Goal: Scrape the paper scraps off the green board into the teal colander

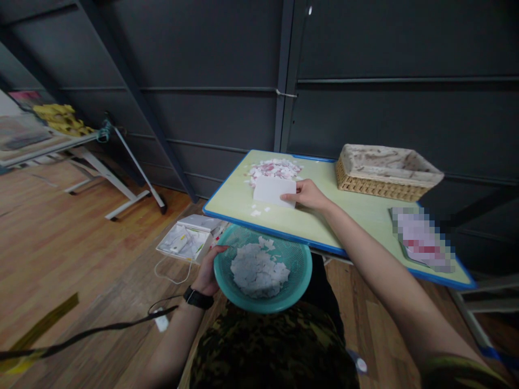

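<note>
As left fingers [219, 249] clamp the green basket [307, 265], right fingers [288, 197] pinch white card [267, 192], scraps [274, 168] behind.

Dark panelled wall [219, 48], lined wicker basket [377, 187], open white box [205, 247], wood-look floor [101, 254]

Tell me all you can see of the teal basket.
The teal basket, round, looks like plastic, with meshed walls and a smooth rim. Open side up, it is by the near edge of the table; whether they touch is unclear. The left hand grips its left side; whitish, paper-like scraps cover much of its bottom.
</note>
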The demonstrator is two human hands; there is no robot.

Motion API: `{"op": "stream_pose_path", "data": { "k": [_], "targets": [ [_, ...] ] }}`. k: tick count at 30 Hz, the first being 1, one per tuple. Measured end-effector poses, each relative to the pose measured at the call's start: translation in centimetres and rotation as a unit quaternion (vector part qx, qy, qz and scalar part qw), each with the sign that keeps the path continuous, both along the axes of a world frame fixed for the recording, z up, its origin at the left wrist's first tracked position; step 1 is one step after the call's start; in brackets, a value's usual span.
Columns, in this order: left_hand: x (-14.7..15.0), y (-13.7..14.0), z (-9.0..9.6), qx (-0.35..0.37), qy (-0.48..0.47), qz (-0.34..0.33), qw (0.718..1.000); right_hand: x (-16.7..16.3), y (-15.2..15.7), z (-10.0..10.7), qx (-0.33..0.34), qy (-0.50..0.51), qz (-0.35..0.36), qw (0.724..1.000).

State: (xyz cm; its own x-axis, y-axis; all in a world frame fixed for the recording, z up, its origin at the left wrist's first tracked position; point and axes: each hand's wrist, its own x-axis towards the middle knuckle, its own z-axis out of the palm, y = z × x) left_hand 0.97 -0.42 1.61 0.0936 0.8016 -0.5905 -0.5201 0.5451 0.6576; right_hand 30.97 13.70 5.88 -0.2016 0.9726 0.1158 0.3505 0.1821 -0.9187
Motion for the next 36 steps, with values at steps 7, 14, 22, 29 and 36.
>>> {"op": "stream_pose_path", "data": {
  "k": [7, 14, 22, 29, 36],
  "targets": [
    [0.0, 0.0, 0.1, 0.002, -0.001, -0.002, 1.000, -0.9, -1.4, 1.4, -0.045, 0.036, 0.073, 0.996],
    [0.0, 0.0, 0.3, 0.000, -0.001, 0.005, 1.000, -1.1, -1.8, 1.7, -0.071, 0.066, 0.067, 0.993],
    [0.1, 0.0, 0.4, -0.001, 0.003, 0.001, 1.000, -0.7, -1.8, 1.8, -0.102, 0.070, 0.091, 0.988],
    [0.0, 0.0, 0.2, -0.008, -0.002, -0.014, 1.000, -0.6, -1.7, 1.7, -0.114, 0.071, 0.091, 0.987],
    [0.1, 0.0, 0.2, -0.006, 0.011, 0.004, 1.000, -0.5, -1.6, 1.6, -0.132, 0.055, 0.127, 0.981]
  ]
}}
